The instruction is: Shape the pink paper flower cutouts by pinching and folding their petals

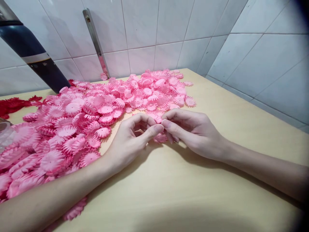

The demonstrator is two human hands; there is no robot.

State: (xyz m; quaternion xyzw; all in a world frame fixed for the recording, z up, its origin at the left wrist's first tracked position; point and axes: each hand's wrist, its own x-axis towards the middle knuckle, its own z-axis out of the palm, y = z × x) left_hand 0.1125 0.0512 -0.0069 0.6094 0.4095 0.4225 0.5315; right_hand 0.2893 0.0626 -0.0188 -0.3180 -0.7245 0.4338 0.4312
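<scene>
Between my two hands is a pink artificial flower petal piece [156, 117] with a fringed edge. My left hand [135, 133] pinches it from the left with thumb and forefinger. From the right, my right hand [193, 132] pinches it the same way, the two thumb tips nearly touching. Below the fingertips shows another bit of pink petal [160, 138]; whether it belongs to the same piece I cannot tell. A large heap of similar pink petal pieces [98, 109] spreads behind and to the left of my hands, many with a small centre hole.
A dark blue bottle [36, 48] leans in view at the back left, beside red fringed material [14, 106]. Clear plastic [6, 135] sits at the left edge. A metal strip [95, 38] is fixed on the tiled wall [142, 25] behind the pale wooden table [169, 187].
</scene>
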